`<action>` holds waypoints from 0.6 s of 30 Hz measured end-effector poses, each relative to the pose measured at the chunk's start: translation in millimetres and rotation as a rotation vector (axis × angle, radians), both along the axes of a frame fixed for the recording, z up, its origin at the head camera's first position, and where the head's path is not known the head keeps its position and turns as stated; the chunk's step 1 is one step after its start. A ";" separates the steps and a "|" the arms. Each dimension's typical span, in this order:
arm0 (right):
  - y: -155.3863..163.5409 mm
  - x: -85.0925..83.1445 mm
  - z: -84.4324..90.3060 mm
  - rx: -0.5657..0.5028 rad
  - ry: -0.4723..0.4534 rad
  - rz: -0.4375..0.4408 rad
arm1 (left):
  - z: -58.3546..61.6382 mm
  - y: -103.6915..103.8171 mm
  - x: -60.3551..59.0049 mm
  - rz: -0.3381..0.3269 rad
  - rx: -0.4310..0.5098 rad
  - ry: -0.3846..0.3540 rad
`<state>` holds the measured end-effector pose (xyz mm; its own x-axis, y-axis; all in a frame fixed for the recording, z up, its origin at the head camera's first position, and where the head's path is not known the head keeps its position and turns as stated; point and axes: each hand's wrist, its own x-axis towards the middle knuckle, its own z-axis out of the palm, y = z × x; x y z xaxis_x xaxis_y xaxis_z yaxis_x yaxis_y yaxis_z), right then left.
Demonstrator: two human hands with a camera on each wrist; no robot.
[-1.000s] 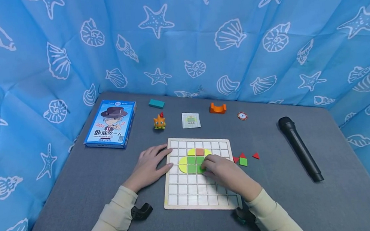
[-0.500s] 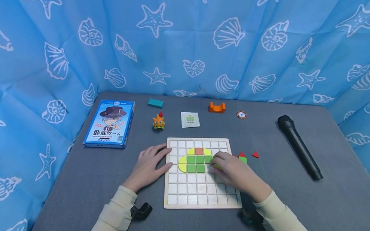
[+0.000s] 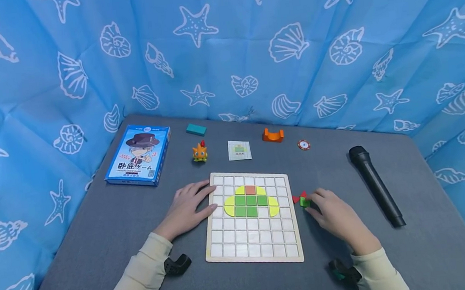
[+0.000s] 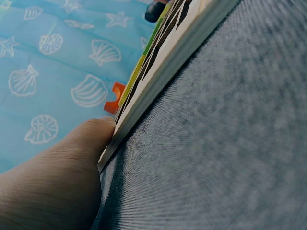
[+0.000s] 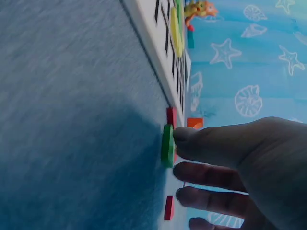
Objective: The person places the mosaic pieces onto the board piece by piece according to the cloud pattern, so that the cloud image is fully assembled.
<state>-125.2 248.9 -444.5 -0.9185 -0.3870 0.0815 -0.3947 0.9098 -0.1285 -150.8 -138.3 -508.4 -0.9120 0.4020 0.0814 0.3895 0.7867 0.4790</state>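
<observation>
Fingertips of the right hand [image 3: 337, 216] touch a green square tile [image 3: 304, 201]; left hand [image 3: 187, 208] rests flat against the wooden grid board [image 3: 254, 256].

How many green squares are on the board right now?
5: three across the middle row of the pattern on the board, two beneath. One more green square lies off the board by the right hand.
</observation>
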 end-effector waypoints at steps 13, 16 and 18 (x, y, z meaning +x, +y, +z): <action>2.1 -1.5 -0.8 -0.022 -0.064 0.017 | -0.4 -0.9 -0.9 0.001 -0.006 0.005; 1.9 0.9 -0.5 -0.039 -0.089 0.010 | 0.3 0.1 -0.7 0.002 -0.008 0.005; 1.8 2.7 -0.7 -0.050 -0.096 0.005 | 0.5 0.6 -0.8 0.006 -0.014 0.008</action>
<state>-122.6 250.7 -445.1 -0.9210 -0.3894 0.0123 -0.3830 0.8993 -0.2109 -151.5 -137.7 -507.9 -0.9137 0.3978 0.0827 0.3885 0.7956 0.4648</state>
